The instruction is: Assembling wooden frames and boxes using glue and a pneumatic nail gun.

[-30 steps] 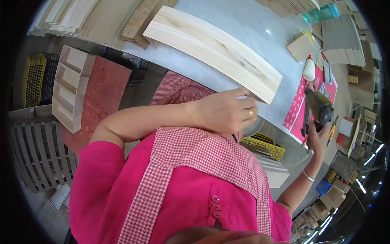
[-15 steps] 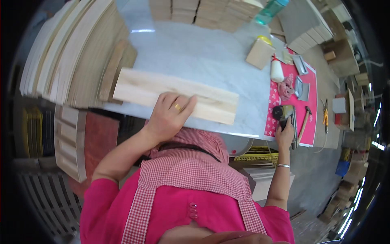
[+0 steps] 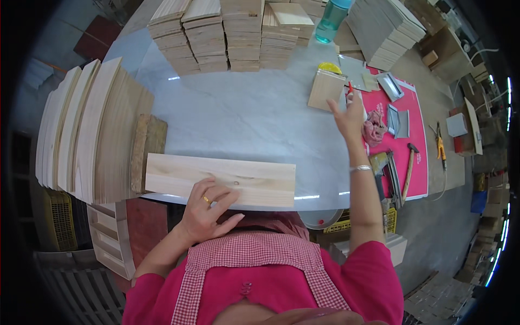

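A pale wooden board lies flat along the near edge of the light, glossy table. My left hand rests on the board's near edge, fingers stretched and thumb apart. My right hand reaches far right with thumb and fingers spread. It is right at a white bottle with a red tip, most of which the hand hides. Beside it stands a small wooden block with a yellow round thing behind. A nail gun lies near the right edge, no hand on it.
Stacked curved boards stand at left beside a rough wood block. Several board stacks and a teal bottle line the back. On the pink sheet are a crumpled cloth, a hammer and metal pieces.
My right hand has left the nail gun and moved forward to the white bottle. The left hand stays on the board but has slid toward its near edge. The view has shifted.
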`<action>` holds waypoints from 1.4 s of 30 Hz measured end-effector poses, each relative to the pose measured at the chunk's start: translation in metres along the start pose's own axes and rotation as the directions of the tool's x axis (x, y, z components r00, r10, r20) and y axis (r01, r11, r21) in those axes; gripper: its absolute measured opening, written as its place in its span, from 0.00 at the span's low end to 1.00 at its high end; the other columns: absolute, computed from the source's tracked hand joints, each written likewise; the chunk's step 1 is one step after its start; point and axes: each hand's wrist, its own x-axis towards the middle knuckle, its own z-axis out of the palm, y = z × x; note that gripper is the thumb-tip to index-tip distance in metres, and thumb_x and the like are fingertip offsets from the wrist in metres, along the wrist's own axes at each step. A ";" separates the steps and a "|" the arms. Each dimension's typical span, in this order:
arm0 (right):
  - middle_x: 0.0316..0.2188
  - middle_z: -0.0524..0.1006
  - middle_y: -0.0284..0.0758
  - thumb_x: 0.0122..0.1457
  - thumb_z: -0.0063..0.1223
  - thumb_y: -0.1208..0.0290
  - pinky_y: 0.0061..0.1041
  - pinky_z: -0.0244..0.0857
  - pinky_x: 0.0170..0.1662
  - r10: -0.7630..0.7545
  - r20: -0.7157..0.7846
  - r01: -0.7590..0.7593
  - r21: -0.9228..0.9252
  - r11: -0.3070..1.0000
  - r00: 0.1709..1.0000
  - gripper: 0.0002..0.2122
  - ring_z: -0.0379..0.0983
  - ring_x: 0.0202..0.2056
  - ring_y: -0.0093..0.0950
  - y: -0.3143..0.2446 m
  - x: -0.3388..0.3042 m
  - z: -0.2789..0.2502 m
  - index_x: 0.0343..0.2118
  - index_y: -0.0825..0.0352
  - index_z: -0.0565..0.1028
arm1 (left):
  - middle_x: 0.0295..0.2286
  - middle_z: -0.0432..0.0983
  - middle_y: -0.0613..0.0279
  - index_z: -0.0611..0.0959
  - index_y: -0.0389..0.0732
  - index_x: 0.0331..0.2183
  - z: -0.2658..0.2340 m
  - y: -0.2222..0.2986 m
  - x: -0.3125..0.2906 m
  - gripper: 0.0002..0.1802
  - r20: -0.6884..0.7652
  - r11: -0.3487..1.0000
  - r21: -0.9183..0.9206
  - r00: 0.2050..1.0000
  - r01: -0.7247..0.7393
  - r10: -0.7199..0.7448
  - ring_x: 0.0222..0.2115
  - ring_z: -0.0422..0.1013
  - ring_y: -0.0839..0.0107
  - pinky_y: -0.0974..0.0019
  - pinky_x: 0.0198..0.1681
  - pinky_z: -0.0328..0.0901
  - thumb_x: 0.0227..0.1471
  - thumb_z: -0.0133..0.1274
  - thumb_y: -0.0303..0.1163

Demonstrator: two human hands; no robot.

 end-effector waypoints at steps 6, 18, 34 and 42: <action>0.33 0.78 0.35 0.55 0.66 0.65 0.22 0.67 0.34 0.335 0.305 -0.402 0.189 0.896 0.891 0.19 0.74 0.32 0.21 -0.002 0.004 0.037 0.44 0.72 0.73 | 0.39 0.75 0.56 0.80 0.41 0.47 -0.015 -0.002 -0.002 0.30 0.072 0.999 0.043 0.997 0.025 -0.028 0.40 0.71 0.56 0.51 0.48 0.67 0.40 0.69 0.37; 0.38 0.79 0.37 0.56 0.60 0.76 0.23 0.69 0.32 -0.004 0.432 -0.270 0.570 0.776 0.902 0.13 0.75 0.29 0.25 -0.062 0.027 0.095 0.45 0.70 0.75 | 0.41 0.74 0.56 0.80 0.41 0.47 -0.033 0.000 0.016 0.30 0.129 0.997 0.081 0.992 -0.011 0.001 0.40 0.71 0.55 0.52 0.46 0.67 0.41 0.68 0.37; 0.49 0.76 0.46 0.55 0.61 0.59 0.40 0.67 0.52 0.178 0.614 -0.130 -0.123 0.984 0.769 0.24 0.72 0.51 0.48 0.014 0.108 0.026 0.51 0.68 0.74 | 0.52 0.67 0.43 0.69 0.35 0.57 -0.001 -0.056 0.194 0.39 0.247 0.978 -0.200 0.963 -0.058 0.107 0.48 0.71 0.50 0.55 0.51 0.67 0.45 0.64 0.34; 0.52 0.74 0.46 0.48 0.66 0.50 0.41 0.68 0.52 -0.090 0.496 0.138 -0.062 0.988 0.864 0.35 0.72 0.51 0.46 0.009 0.100 0.044 0.56 0.66 0.70 | 0.51 0.71 0.43 0.68 0.28 0.58 0.125 -0.103 0.268 0.46 0.543 0.861 -0.185 0.780 0.474 -0.313 0.46 0.75 0.59 0.61 0.50 0.69 0.43 0.68 0.42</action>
